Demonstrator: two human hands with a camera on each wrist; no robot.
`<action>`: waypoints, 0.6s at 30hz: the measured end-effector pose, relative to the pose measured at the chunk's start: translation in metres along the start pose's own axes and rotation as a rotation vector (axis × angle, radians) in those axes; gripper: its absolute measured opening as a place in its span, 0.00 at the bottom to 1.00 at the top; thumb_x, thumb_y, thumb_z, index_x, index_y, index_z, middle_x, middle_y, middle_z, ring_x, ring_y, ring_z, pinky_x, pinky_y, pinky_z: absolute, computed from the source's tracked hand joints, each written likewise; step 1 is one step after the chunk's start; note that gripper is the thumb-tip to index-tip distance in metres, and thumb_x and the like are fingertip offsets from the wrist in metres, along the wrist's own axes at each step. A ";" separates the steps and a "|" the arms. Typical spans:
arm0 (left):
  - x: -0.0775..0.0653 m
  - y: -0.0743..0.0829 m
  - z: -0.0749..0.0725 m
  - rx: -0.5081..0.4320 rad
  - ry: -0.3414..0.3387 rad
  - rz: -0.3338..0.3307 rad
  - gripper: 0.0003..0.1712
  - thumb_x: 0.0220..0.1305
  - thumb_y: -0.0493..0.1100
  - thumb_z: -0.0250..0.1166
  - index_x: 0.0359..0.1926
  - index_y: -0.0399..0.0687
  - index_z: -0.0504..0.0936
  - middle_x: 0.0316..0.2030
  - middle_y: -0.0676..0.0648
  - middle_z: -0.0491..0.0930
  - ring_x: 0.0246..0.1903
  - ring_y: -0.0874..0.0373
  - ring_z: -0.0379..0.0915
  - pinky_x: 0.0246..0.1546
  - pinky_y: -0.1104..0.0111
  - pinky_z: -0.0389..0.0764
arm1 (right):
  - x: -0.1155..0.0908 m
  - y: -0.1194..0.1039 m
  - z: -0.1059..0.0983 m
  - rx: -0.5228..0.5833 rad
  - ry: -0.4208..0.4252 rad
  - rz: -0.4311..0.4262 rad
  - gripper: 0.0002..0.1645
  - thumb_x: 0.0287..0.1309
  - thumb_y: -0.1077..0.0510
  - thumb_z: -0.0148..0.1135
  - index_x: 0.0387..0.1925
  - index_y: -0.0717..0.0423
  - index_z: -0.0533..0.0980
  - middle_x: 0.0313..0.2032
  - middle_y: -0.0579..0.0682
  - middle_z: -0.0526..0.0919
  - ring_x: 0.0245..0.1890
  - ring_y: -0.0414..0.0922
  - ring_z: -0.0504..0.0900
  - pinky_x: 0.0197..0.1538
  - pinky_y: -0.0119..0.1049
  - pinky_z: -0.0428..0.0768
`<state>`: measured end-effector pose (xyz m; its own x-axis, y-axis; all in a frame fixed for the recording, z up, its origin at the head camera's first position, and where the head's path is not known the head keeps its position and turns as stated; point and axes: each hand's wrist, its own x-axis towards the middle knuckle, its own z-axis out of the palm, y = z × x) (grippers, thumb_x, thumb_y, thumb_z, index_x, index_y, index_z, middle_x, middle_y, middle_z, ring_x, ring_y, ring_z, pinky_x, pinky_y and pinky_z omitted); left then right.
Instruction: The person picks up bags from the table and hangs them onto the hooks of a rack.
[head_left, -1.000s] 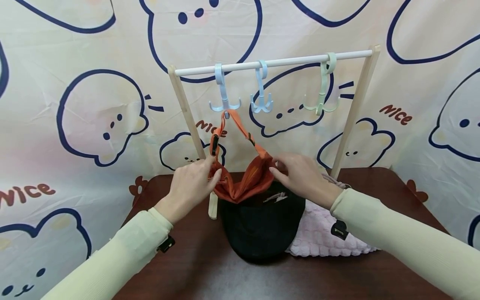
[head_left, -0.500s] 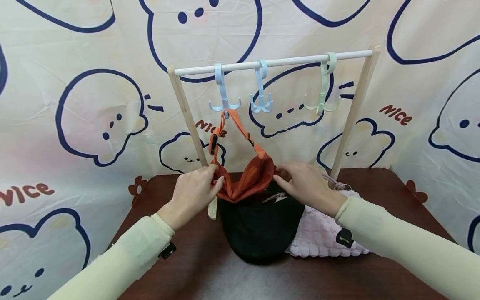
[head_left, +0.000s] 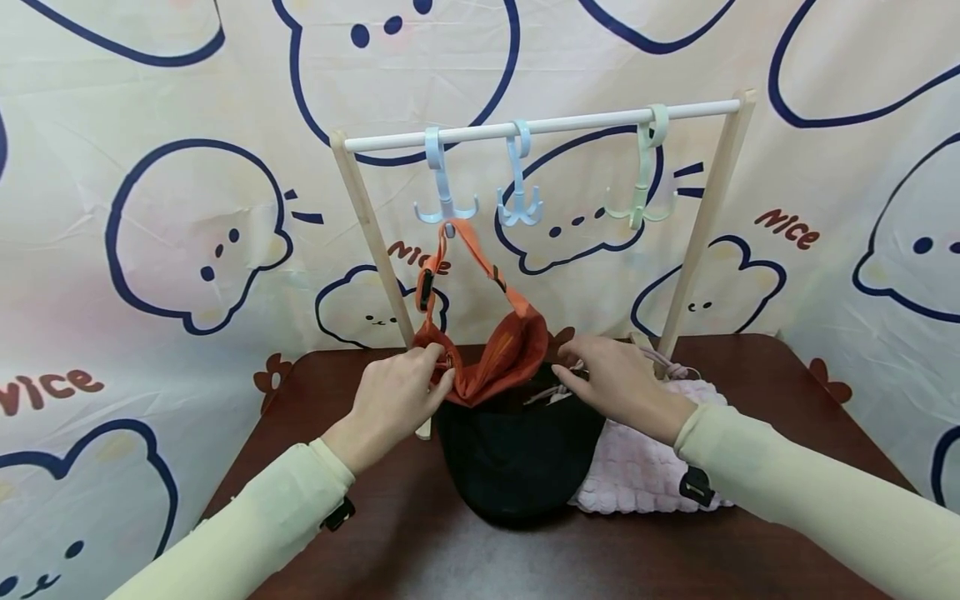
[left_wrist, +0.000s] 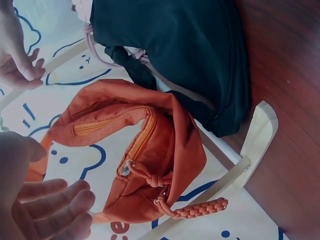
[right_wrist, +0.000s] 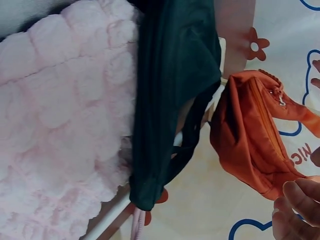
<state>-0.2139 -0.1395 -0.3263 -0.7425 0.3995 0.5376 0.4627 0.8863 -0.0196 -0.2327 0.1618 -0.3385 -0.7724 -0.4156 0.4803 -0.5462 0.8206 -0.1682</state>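
Note:
An orange sling bag (head_left: 517, 346) hangs by its strap from the left blue hook (head_left: 442, 179). Its zip pull and braided cord (left_wrist: 202, 207) show in the left wrist view. My left hand (head_left: 397, 400) is at the bag's left side, overlapping it in the head view; in the left wrist view its fingers (left_wrist: 55, 200) are loosely bent with nothing between them. To the right of the bag, my right hand (head_left: 626, 383) hovers with relaxed fingers and holds nothing. Below the orange bag lies a dark green bag (head_left: 521, 462) on the table.
A pale pink puffy quilted bag (head_left: 637, 467) lies right of the dark bag, under my right forearm. The wooden rack with a white rail (head_left: 585, 122) also carries a second blue hook (head_left: 519, 183) and a green hook (head_left: 642, 179). A printed cloth backdrop stands behind.
My right hand has drawn away from the orange bag's right side, rightward and slightly down. My left hand has shifted a little down and right. The bag still hangs from the hook.

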 end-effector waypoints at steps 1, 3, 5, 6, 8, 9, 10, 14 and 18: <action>-0.001 0.000 0.001 0.002 -0.002 0.004 0.12 0.66 0.49 0.67 0.40 0.44 0.83 0.19 0.51 0.78 0.14 0.61 0.70 0.14 0.68 0.71 | -0.001 0.001 0.000 -0.005 0.000 -0.003 0.12 0.65 0.48 0.66 0.42 0.51 0.85 0.36 0.47 0.89 0.33 0.43 0.87 0.30 0.38 0.80; -0.002 0.000 0.002 0.003 -0.002 0.011 0.13 0.66 0.49 0.67 0.41 0.44 0.83 0.20 0.51 0.79 0.14 0.60 0.70 0.14 0.68 0.71 | -0.002 0.002 0.001 -0.011 0.001 -0.006 0.13 0.64 0.48 0.66 0.42 0.52 0.85 0.36 0.47 0.89 0.33 0.44 0.87 0.29 0.39 0.80; -0.002 0.001 0.003 0.001 -0.004 0.013 0.12 0.66 0.49 0.67 0.41 0.45 0.83 0.20 0.51 0.79 0.14 0.60 0.70 0.14 0.68 0.70 | -0.004 0.004 0.002 -0.020 0.003 -0.006 0.13 0.64 0.48 0.66 0.42 0.51 0.85 0.36 0.47 0.89 0.33 0.44 0.87 0.29 0.39 0.80; -0.002 0.001 0.004 -0.002 -0.006 0.013 0.12 0.66 0.49 0.67 0.41 0.45 0.83 0.20 0.51 0.79 0.15 0.60 0.70 0.14 0.68 0.70 | -0.004 0.005 0.001 -0.027 0.006 -0.004 0.13 0.64 0.47 0.66 0.42 0.50 0.85 0.36 0.46 0.89 0.33 0.43 0.87 0.29 0.39 0.80; -0.003 0.002 0.005 -0.012 -0.014 0.010 0.11 0.67 0.49 0.67 0.41 0.46 0.82 0.20 0.52 0.78 0.15 0.61 0.70 0.14 0.69 0.69 | -0.005 0.007 0.002 -0.034 0.008 -0.002 0.13 0.64 0.47 0.66 0.42 0.49 0.85 0.36 0.46 0.89 0.33 0.42 0.87 0.29 0.40 0.80; -0.003 0.002 0.006 -0.016 -0.018 0.010 0.11 0.67 0.49 0.67 0.41 0.46 0.82 0.20 0.53 0.77 0.15 0.61 0.69 0.15 0.69 0.69 | -0.006 0.008 0.001 -0.040 0.008 0.000 0.13 0.65 0.46 0.66 0.42 0.49 0.85 0.36 0.45 0.89 0.33 0.42 0.87 0.29 0.39 0.80; -0.004 0.002 0.007 -0.019 -0.021 0.009 0.11 0.67 0.49 0.67 0.40 0.47 0.82 0.19 0.53 0.77 0.16 0.61 0.69 0.15 0.69 0.69 | -0.006 0.008 0.001 -0.044 0.009 0.002 0.12 0.65 0.46 0.65 0.42 0.48 0.85 0.36 0.45 0.89 0.33 0.42 0.87 0.29 0.40 0.80; -0.007 0.003 0.010 -0.030 -0.029 0.016 0.10 0.67 0.49 0.67 0.39 0.47 0.81 0.18 0.54 0.73 0.16 0.62 0.65 0.15 0.70 0.67 | -0.008 0.011 0.003 -0.046 0.006 0.005 0.12 0.64 0.47 0.66 0.42 0.49 0.85 0.37 0.46 0.90 0.32 0.42 0.86 0.29 0.39 0.80; -0.009 0.004 0.013 -0.026 -0.029 0.028 0.10 0.67 0.49 0.67 0.37 0.47 0.80 0.17 0.55 0.72 0.16 0.64 0.62 0.15 0.70 0.66 | -0.010 0.012 0.004 -0.046 0.008 -0.003 0.13 0.64 0.46 0.67 0.42 0.49 0.85 0.37 0.46 0.90 0.33 0.43 0.87 0.31 0.40 0.81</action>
<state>-0.2112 -0.1368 -0.3421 -0.7424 0.4313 0.5126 0.4957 0.8684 -0.0127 -0.2327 0.1737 -0.3490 -0.7682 -0.4151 0.4875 -0.5329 0.8366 -0.1274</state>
